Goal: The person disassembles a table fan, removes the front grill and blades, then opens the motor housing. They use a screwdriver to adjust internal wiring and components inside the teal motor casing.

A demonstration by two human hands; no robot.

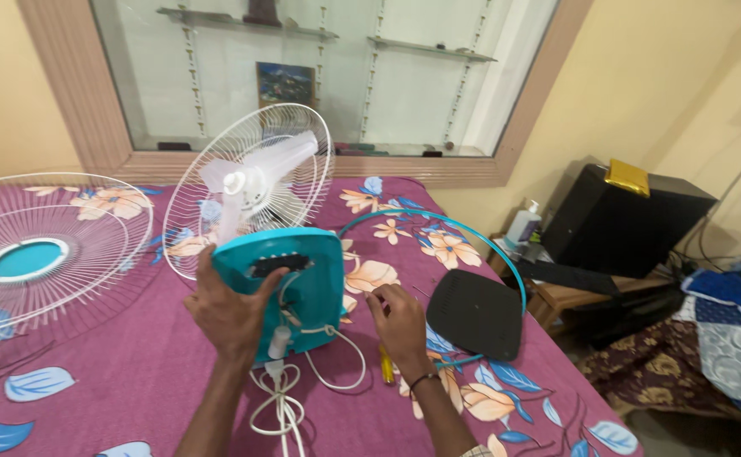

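Both hands (303, 313) at teal fan base (290, 279); label perhaps dark.

My left hand (229, 311) reaches forward, palm down, thumb spread wide to the right and fingers curled over an edge. My right hand (400, 322) rests lower beside it, knuckles up, fingers bent inward, a dark band behind on the wrist.
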